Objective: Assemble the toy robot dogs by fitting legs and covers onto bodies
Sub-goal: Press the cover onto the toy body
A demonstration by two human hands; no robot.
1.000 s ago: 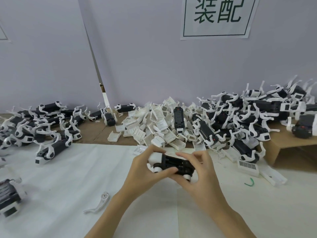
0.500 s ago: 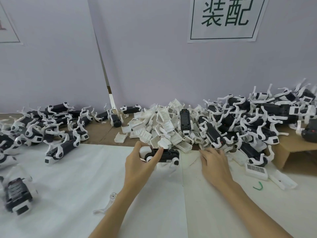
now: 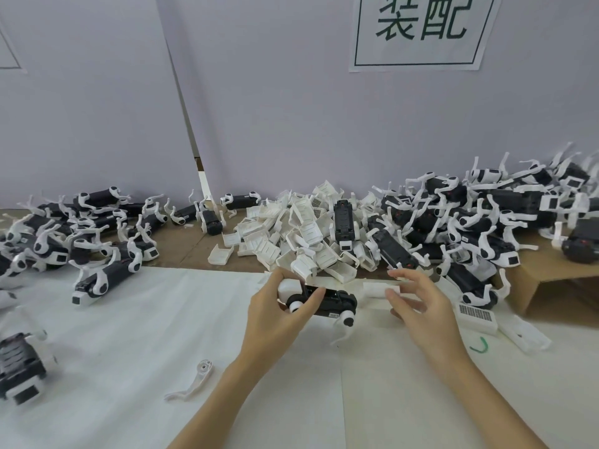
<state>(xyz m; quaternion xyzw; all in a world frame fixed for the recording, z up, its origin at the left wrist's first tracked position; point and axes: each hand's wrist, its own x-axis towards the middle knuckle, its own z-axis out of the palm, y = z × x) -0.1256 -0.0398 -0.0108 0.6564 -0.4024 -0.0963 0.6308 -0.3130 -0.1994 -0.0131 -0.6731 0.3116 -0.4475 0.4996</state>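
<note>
Toy dog body (image 3: pixel 327 298) over white-covered table (image 3: pixel 129 335), gripped by left hand (image 3: pixel 275 314); right hand (image 3: pixel 421 306) beside it, fingers loosely apart.

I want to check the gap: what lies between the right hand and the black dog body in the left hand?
In the head view, a white cover lies there, by the right hand.
</note>
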